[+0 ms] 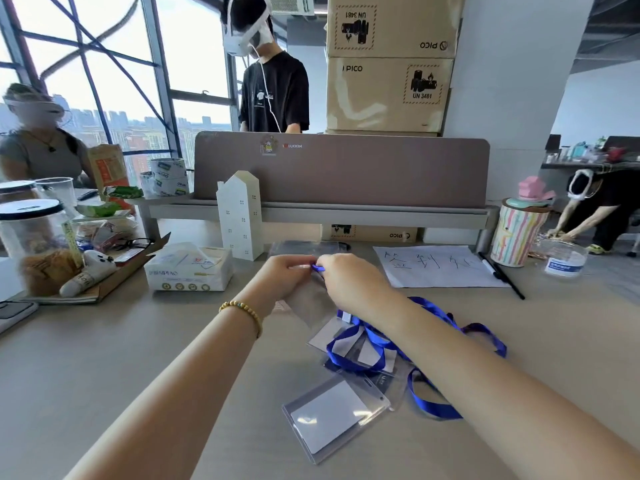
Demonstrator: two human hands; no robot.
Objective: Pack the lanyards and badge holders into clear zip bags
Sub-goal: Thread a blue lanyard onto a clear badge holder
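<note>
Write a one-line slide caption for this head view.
Both hands, left hand and right hand, pinch a clear zip bag above blue lanyards and badge holders.

Lanyards (pixel 377 344) crowd right; desk (pixel 104 358) left lies open.

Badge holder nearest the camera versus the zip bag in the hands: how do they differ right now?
The badge holder lies flat on the desk, untouched; the zip bag is pinched at its top edge by the left hand and right hand. The badge holder holds a white card; the zip bag looks empty apart from a bit of blue lanyard at its mouth. Both are clear plastic.
</note>
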